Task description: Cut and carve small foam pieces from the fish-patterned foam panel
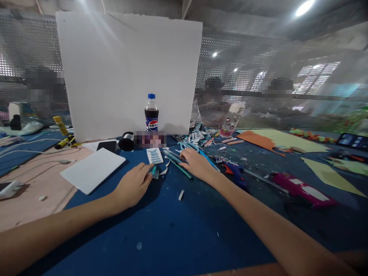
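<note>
Seen from the head camera, a person's two bare hands work close together over a dark blue surface point(169, 234). The left hand point(132, 186) is nearly closed, thumb and forefinger pinching a small teal piece point(154, 170) whose tip points away from the person; its exact shape is too small to make out. Just beyond those fingertips lies a white rectangular card printed in teal point(154, 156), flat, its long axis running away from the person with a slight lean to the left.

The right hand point(198, 163) is partly open, fingers loosely curled over grey-blue pens point(173, 156); whether it grips them cannot be told. The pens and a slim dark-green pen point(184, 171) lie between the hands, slanting from far left to near right, the green one's near end in front of the right hand. Pale blue scissors point(205, 154) rest beyond the right fingers. A white foam-like sheet point(93, 170) lies left of the left hand; a small white scrap point(181, 195) sits nearer the person, between both hands.
</note>
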A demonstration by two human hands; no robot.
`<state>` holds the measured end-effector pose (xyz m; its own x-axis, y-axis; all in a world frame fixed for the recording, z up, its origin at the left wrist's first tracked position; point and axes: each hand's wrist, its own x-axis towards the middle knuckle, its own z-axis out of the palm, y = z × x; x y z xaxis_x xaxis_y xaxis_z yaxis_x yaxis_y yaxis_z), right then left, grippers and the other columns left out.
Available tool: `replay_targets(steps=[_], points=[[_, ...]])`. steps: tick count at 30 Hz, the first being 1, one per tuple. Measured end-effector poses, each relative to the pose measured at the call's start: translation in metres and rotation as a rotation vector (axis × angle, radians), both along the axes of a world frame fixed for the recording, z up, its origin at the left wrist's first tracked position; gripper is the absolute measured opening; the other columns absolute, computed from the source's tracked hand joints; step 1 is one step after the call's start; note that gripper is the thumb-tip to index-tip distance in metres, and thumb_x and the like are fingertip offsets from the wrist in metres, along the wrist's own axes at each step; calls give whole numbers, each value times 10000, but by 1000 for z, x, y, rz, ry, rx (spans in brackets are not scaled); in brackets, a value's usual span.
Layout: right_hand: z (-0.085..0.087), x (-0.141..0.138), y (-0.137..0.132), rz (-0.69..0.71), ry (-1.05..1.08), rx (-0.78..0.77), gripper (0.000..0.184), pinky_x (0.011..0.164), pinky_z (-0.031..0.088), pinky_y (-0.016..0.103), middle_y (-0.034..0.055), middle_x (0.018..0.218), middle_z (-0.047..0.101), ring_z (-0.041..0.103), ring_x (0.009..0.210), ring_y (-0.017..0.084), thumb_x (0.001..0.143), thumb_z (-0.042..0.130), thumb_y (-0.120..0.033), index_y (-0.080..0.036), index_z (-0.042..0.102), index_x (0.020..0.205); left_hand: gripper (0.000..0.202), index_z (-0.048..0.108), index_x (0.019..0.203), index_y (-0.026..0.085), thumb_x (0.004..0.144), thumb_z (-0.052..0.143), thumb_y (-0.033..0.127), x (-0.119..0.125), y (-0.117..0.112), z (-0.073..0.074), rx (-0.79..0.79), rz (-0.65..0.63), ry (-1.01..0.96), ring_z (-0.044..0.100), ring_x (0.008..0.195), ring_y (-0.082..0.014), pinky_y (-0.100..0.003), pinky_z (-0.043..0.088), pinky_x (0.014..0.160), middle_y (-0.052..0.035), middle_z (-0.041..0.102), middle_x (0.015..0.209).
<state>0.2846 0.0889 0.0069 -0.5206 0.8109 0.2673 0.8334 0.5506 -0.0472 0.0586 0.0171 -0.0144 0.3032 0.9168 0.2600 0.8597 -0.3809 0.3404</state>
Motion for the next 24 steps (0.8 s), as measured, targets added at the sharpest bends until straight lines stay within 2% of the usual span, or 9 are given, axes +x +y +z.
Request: replay_targets(steps=[5,11,14,18,21,24], points=[[2,0,-3,-38,-12,-74,138,657,401,313,138,949,524,533,832,227,787,504,-178,-111,523,907,305,492,1083,164,889,288,280,-3,5,-3,-23,35,-228,529,894,-189,-338,426,805,-70,529,986],[9,-3,-12,-116,-77,-139,122,561,364,287,106,775,540,538,700,214,759,468,-128,-116,499,876,283,481,1053,145,857,344,297,-5,12,-3,-154,139,-491,525,941,-205,-353,416,820,-87,547,1012],[8,-2,-11,-130,-98,-132,138,544,354,287,97,703,549,545,655,211,763,443,-76,-114,497,884,275,495,1029,148,845,355,296,-4,12,0,-202,149,-522,537,897,-205,-345,424,781,-81,566,980],[4,-1,-8,-186,-118,-107,194,520,341,295,127,682,567,570,645,236,800,392,-47,-80,486,965,261,496,1031,156,832,365,265,-4,12,1,-203,112,-505,531,916,-199,-351,405,833,-68,560,985],[5,-3,-8,-237,-112,-82,191,501,324,295,147,689,574,574,629,243,851,344,-95,-65,473,989,270,482,1054,156,833,368,262,-4,12,-1,-180,90,-501,518,951,-200,-359,396,862,-72,541,1006],[9,-8,-13,-245,-31,-100,228,459,280,271,108,626,555,520,510,187,907,274,-198,-77,456,975,303,429,1117,149,849,365,274,-5,10,-3,-110,109,-510,483,1008,-210,-374,402,869,-97,480,1073]])
